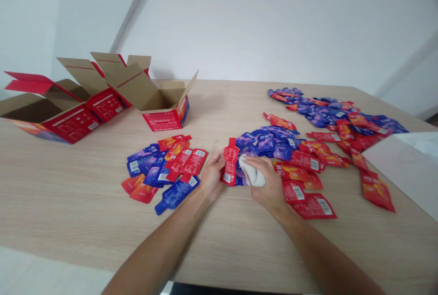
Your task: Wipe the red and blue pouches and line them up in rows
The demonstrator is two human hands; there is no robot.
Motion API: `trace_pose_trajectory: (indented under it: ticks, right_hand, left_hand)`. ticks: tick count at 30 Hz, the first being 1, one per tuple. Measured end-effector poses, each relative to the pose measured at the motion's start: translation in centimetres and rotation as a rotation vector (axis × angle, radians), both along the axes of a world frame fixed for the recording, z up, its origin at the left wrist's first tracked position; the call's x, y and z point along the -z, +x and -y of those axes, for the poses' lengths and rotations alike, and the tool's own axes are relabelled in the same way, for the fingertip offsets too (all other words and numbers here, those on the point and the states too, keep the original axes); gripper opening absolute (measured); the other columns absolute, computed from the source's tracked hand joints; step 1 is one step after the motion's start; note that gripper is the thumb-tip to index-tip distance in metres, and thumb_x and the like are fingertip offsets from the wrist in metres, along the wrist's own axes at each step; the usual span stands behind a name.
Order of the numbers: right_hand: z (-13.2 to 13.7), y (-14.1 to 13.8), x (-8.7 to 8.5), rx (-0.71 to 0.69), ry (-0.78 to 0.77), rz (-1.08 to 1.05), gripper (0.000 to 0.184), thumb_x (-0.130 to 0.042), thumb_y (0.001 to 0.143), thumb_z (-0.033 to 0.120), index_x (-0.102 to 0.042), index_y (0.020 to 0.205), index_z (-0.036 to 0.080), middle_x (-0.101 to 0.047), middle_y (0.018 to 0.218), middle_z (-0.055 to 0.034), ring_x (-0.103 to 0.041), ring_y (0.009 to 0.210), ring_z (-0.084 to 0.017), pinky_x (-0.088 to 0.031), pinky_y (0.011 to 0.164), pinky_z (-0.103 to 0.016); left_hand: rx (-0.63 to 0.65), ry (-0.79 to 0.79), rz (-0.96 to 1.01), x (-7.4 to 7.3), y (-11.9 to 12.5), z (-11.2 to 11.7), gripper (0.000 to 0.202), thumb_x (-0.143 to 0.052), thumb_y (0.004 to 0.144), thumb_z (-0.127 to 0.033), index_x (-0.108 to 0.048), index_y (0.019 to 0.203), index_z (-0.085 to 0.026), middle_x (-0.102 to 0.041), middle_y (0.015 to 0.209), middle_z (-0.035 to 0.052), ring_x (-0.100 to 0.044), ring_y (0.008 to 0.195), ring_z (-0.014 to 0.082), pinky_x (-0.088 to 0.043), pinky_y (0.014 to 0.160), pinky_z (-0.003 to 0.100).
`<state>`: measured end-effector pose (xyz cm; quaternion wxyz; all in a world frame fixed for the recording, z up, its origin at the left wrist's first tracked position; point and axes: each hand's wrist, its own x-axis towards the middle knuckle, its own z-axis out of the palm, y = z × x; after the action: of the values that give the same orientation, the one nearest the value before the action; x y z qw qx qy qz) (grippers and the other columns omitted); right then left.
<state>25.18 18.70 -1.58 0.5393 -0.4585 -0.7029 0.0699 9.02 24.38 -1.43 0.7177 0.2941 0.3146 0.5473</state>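
My left hand (213, 174) is closed on the edge of a red pouch (230, 162), held upright with its narrow top upward and a barcode near its bottom. Just to the right, my right hand (267, 183) grips a folded white cloth (252, 173), which is close beside the pouch. Behind both hands lies a heap of purple pouches (263, 142). Left of my left hand is a smaller pile of red and blue pouches (150, 167), with one blue pouch (177, 194) lying by my wrist.
Several open red cartons (73, 124) with raised flaps stand at the left; one carton (162, 121) sits nearer the middle. More red and purple pouches (320, 115) spread across the right side. A white panel-like object (407, 163) is at the right edge. A white wall backs the table.
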Motion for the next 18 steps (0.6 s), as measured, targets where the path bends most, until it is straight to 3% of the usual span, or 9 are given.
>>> trace_pose_trajectory:
  ticks: [2, 5, 10, 14, 18]
  right_hand:
    - [0.3, -0.4, 0.0, -0.130, 0.013, 0.041, 0.070, -0.054, 0.062, -0.002, -0.063, 0.125, 0.028, -0.069, 0.125, -0.0036, -0.061, 0.115, -0.025, -0.050, 0.097, -0.042]
    - [0.6, -1.0, 0.2, -0.248, 0.010, 0.089, 0.077, -0.053, 0.061, -0.003, -0.060, 0.131, 0.028, -0.067, 0.130, -0.0030, -0.059, 0.120, -0.025, -0.050, 0.099, -0.042]
    - [0.3, -0.9, 0.6, -0.123, -0.006, 0.100, 0.071, -0.051, 0.067, -0.004, -0.060, 0.130, 0.028, -0.066, 0.131, -0.0029, -0.059, 0.119, -0.024, -0.049, 0.100, -0.042]
    - [0.1, -0.9, 0.9, -0.123, -0.034, 0.131, 0.072, -0.051, 0.067, -0.005, -0.059, 0.131, 0.027, -0.066, 0.131, -0.0032, -0.055, 0.122, -0.024, -0.047, 0.102, -0.043]
    - [0.5, -1.2, 1.0, -0.270, -0.091, 0.215, 0.081, -0.052, 0.059, -0.004, -0.058, 0.133, 0.028, -0.063, 0.135, -0.0023, -0.053, 0.121, -0.026, -0.048, 0.102, -0.044]
  left_hand:
    - [-0.010, 0.003, -0.026, 0.1, 0.1, 0.3, 0.039, -0.079, 0.070, -0.020, -0.063, 0.105, -0.019, -0.073, 0.082, 0.0015, -0.065, 0.065, 0.0130, -0.050, 0.065, 0.025]
    - [-0.005, 0.019, -0.025, 0.3, 0.5, 0.9, 0.036, -0.083, 0.065, -0.020, -0.064, 0.095, -0.018, -0.074, 0.083, 0.0018, -0.066, 0.064, 0.0134, -0.050, 0.062, 0.024]
    - [0.040, -0.068, 0.014, 0.1, 0.7, 1.2, 0.025, -0.079, 0.068, -0.021, -0.071, 0.090, -0.011, -0.075, 0.081, 0.0075, -0.069, 0.066, 0.0170, -0.054, 0.067, 0.027]
    - [0.109, -0.072, 0.207, -0.6, 0.4, 1.0, 0.030, -0.065, 0.083, -0.036, -0.072, 0.099, -0.012, -0.076, 0.097, 0.0118, -0.072, 0.089, 0.0246, -0.057, 0.081, 0.035]
    - [0.147, -0.068, 0.196, -0.7, 0.1, 0.8, 0.036, -0.059, 0.090, -0.037, -0.067, 0.117, -0.015, -0.075, 0.108, 0.0121, -0.071, 0.103, 0.0277, -0.056, 0.091, 0.040]
